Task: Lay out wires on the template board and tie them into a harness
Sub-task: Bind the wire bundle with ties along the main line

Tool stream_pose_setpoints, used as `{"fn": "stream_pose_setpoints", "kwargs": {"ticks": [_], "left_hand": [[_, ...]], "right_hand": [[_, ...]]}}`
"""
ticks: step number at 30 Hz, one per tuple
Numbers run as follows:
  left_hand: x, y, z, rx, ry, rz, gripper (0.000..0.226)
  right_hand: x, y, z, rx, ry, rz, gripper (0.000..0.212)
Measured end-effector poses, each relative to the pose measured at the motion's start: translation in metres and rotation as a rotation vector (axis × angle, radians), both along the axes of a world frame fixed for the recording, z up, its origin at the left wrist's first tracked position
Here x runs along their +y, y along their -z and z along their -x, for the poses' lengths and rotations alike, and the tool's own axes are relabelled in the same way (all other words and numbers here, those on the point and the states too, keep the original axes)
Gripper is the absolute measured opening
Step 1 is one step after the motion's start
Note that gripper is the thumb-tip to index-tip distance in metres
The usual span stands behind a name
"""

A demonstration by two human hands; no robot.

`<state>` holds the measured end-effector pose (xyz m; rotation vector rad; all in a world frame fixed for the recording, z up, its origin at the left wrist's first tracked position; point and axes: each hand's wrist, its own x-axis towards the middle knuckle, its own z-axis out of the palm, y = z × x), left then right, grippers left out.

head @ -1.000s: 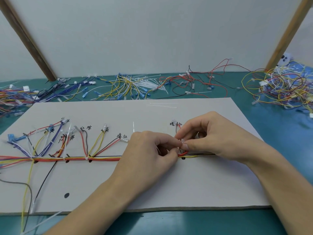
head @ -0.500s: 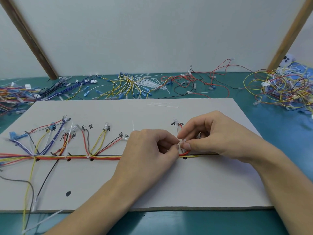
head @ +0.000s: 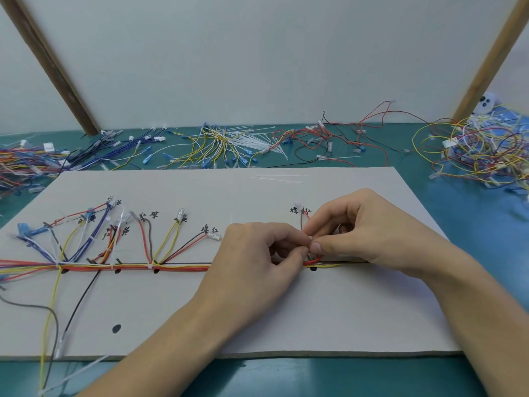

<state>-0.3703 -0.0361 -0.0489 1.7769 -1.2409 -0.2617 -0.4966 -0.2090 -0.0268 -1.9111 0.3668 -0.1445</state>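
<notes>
Overhead, white template board [head: 315, 325] on teal table [head: 472, 253], pale wall [head: 257, 58] behind

We see an evenly lit scene, bright without being harsh; the light is soft and diffuse, seemingly from overhead. Shadows are faint: only a thin, soft one lies under the hands [head: 309, 247] on the template board [head: 343, 310], and a dark line runs under the board's near edge. We find no glare on the pale wall [head: 257, 58] or the green counter [head: 472, 224]. The wide lens bows the picture, so the wooden posts [head: 54, 67] lean outward. The centre is reasonably sharp, while the wire piles [head: 486, 150] at the far edges look smeared and soft, with fine detail lost.
</notes>
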Motion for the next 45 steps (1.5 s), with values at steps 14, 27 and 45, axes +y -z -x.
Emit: {"fn": "stream_pose_setpoints", "kwargs": {"ticks": [14,27,45], "left_hand": [[-0.0001,0.0005,0.0005,-0.024,0.03,0.021,0.023],[-0.0015,0.0042,0.0,-0.057,-0.037,0.033,0.015],[0.0004,0.0021,0.0006,-0.066,-0.005,-0.004,0.021]], "right_hand": [[-0.0004,-0.0004,0.0,-0.014,-0.035,0.044,0.011],[-0.0027,0.0012,0.0002,0.005,-0.007,0.007,0.013],[0.0011,0.0011,-0.0008,0.009,0.013,-0.004,0.014]]}}
